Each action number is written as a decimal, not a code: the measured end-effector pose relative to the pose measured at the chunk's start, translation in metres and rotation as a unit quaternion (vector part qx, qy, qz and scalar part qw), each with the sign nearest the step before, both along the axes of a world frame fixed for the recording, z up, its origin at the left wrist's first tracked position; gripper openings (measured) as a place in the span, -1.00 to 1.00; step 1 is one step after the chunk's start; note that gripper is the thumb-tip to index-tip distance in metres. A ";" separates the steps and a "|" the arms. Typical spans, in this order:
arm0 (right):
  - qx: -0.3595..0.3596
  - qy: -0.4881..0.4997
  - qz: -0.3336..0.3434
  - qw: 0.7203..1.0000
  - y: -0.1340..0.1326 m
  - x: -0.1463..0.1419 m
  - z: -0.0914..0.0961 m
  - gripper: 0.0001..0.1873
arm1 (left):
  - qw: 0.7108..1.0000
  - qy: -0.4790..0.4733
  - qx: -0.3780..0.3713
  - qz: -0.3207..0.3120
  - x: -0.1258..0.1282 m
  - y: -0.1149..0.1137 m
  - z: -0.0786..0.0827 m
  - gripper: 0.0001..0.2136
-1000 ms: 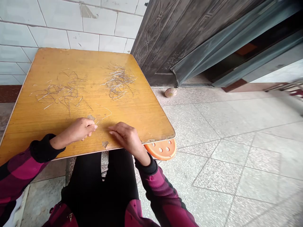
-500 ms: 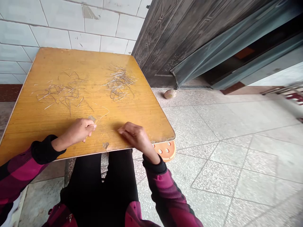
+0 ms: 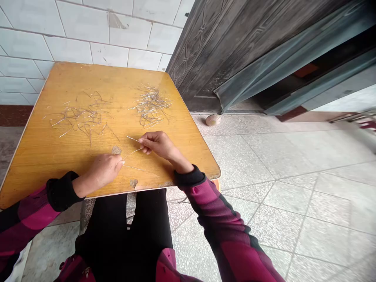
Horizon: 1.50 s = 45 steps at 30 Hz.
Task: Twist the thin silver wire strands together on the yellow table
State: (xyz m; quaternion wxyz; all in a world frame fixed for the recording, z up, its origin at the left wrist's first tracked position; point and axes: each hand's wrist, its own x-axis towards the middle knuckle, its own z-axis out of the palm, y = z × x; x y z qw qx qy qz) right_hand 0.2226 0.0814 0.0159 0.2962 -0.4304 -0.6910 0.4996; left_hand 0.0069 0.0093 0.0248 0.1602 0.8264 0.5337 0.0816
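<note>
My left hand [image 3: 103,170] rests on the near part of the yellow wooden table [image 3: 44,152], fingers curled in a pinch on the end of a thin pale strand [image 3: 132,150]. Farther up the table my right hand [image 3: 157,143] pinches the same strand, which runs taut between both hands. A short piece of strand pokes out left of my right fingers. Another loose strand [image 3: 133,168] lies just right of my left hand. Two heaps of thin strands lie beyond: a spread-out one [image 3: 80,117] at the left and a denser one [image 3: 151,105] at the right.
White tiled wall [image 3: 88,31] behind the table. A dark carved door [image 3: 235,47] stands at the right. Speckled tile floor [image 3: 279,176] spreads to the right, with a small round object [image 3: 212,120] near the door. My dark-trousered legs are under the table's near edge.
My right hand has moved from the table's near edge forward and up, pulling a strand taut from my left hand. The left hand stayed almost where it was.
</note>
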 end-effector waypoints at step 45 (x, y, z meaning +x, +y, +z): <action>-0.104 0.018 -0.016 0.994 0.001 -0.008 -0.005 -0.87 | 0.946 -0.236 -0.218 0.036 -0.004 0.002 0.002 -0.79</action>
